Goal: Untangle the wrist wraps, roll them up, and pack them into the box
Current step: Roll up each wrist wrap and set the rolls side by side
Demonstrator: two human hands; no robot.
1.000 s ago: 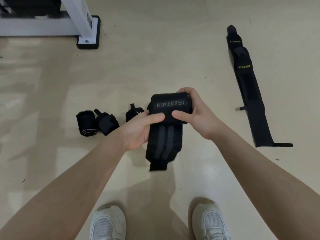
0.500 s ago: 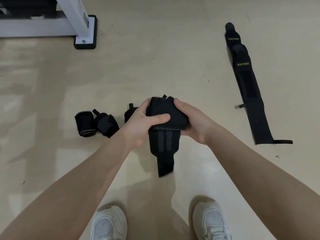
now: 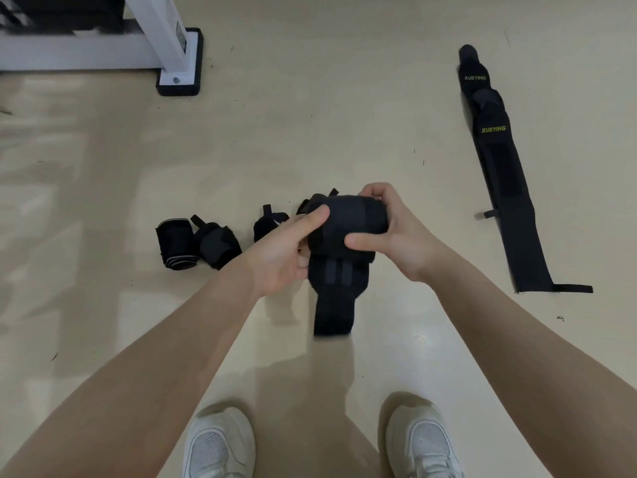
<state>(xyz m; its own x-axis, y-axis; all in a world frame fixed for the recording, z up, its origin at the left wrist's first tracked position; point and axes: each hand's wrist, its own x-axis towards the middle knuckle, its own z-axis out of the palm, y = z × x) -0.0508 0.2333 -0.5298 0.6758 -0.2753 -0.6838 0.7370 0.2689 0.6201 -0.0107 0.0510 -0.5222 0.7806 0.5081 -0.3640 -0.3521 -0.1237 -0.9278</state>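
A black wrist wrap with grey stripes is partly rolled and held above the floor between both hands. My left hand grips the roll's left end, thumb on top. My right hand grips its right end, thumb across the front. A short loose tail hangs down from the roll. Three rolled black wraps lie on the floor to the left: one with grey edging, a second touching it, a third partly behind my left hand. No box is in view.
Long black XUEYING wraps lie flat and unrolled on the beige floor at the right. A white frame with a black foot pad stands at the upper left. My two white shoes are at the bottom edge.
The roll has been turned over between my hands, hiding the BOKEERSI label. More of the strap is wound on, and the hanging tail is shorter.
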